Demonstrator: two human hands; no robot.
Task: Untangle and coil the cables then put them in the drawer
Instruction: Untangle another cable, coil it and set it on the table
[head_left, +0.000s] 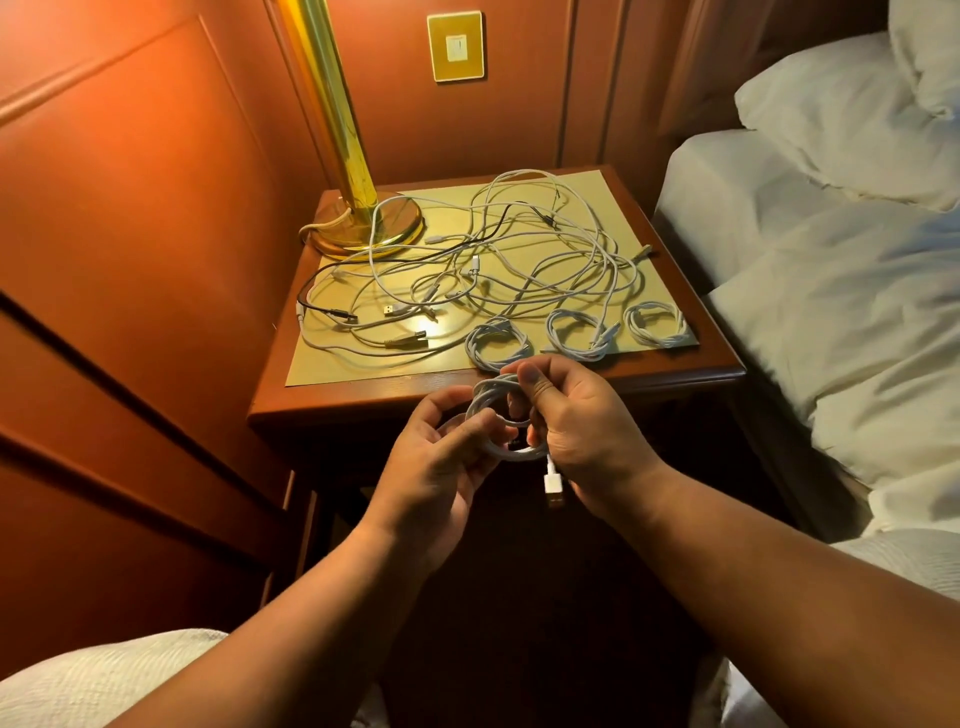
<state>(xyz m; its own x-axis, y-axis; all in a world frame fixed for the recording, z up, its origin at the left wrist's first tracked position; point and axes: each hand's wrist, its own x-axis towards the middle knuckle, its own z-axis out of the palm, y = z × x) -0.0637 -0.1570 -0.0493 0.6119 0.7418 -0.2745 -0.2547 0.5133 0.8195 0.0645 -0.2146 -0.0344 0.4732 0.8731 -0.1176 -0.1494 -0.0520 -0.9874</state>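
My left hand (436, 462) and my right hand (576, 431) both grip one coiled white cable (488, 400) in front of the nightstand (675, 371). Its USB plug (551, 483) hangs down below my right hand. A tangle of white cables (519, 249) with one black cable (332, 270) lies spread over the nightstand top. Three coiled white cables lie in a row along the front edge: one (496, 345) on the left, one (579, 332) in the middle, one (657, 323) on the right. The drawer front is in dark shadow under the top.
A brass lamp (358, 208) stands at the back left of the nightstand. A bed with white sheets (841, 291) is close on the right. Wood wall panels (130, 208) close in the left side. A wall switch plate (456, 47) sits behind.
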